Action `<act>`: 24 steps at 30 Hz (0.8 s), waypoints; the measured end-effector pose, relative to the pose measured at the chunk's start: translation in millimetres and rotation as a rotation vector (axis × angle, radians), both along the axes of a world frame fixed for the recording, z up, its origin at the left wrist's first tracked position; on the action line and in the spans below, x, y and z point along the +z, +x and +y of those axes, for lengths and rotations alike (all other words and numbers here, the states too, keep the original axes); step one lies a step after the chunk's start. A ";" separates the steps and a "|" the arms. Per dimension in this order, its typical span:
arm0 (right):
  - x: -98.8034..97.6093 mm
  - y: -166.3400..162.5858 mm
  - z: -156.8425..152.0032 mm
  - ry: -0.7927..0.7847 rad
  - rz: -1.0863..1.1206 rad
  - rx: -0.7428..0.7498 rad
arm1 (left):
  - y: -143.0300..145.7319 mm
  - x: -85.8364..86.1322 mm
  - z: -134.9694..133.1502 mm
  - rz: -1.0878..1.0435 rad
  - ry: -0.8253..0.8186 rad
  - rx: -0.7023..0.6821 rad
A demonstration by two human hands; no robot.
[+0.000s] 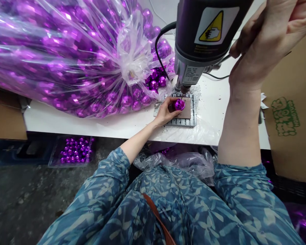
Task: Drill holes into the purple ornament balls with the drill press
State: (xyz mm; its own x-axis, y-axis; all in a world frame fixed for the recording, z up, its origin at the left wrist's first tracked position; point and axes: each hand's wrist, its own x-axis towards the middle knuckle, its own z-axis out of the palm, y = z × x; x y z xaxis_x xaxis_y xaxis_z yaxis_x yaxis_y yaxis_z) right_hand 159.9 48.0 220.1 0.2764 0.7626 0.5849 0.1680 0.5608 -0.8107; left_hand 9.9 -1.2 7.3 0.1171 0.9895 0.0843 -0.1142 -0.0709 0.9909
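You sit at a white tabletop (91, 124) with grey concrete floor showing at lower left. Just right of the frame's centre, your left hand (165, 110) holds a purple ball (179, 104) on the brown pad of the metal plate (191, 120); its fingers are wrapped closely around the ball, which sits directly under the drill bit (181, 96). Your right hand (264, 41), at upper right, is raised beside the drill press (206, 37); what it grips is hidden, so you cannot tell how its fingers stand.

To do this well, I'd judge you should keep the ball pressed flat on the pad, its top centred under the bit, and your fingertips low on its sides, clear of the point. Bring the head down slowly and straight; a shiny round ball may roll or crack if it is pushed off-centre.

Dark chips lie scattered around the plate. Filling the upper left is a clear bag (66, 54) stuffed with more purple balls, its mouth lying just beside the plate. Below the tabletop at left sits a tray (73, 151) of balls, and a cardboard box (290, 112) stands at the right edge.
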 end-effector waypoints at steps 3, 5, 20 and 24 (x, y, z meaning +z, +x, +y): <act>-3.0 1.6 7.6 0.046 0.088 -0.021 | 4.3 -5.1 3.0 0.057 0.045 0.031; -5.4 3.7 11.7 0.060 0.104 -0.023 | 6.5 -5.8 3.5 0.051 0.049 0.044; -35.6 -1.8 -15.1 0.142 0.185 -0.106 | 5.5 -5.2 5.0 -0.012 -0.030 -0.001; -54.5 1.0 -33.6 0.231 0.167 -0.090 | 4.7 -7.0 5.0 0.052 0.007 -0.011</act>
State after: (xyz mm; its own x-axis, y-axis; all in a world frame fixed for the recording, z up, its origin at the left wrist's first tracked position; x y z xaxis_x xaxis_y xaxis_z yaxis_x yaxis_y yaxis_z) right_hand 161.0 14.5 165.6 0.4436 0.5826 0.6810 0.1005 0.7228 -0.6838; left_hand 14.6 3.7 0.3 0.1321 0.9876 0.0850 -0.0628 -0.0773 0.9950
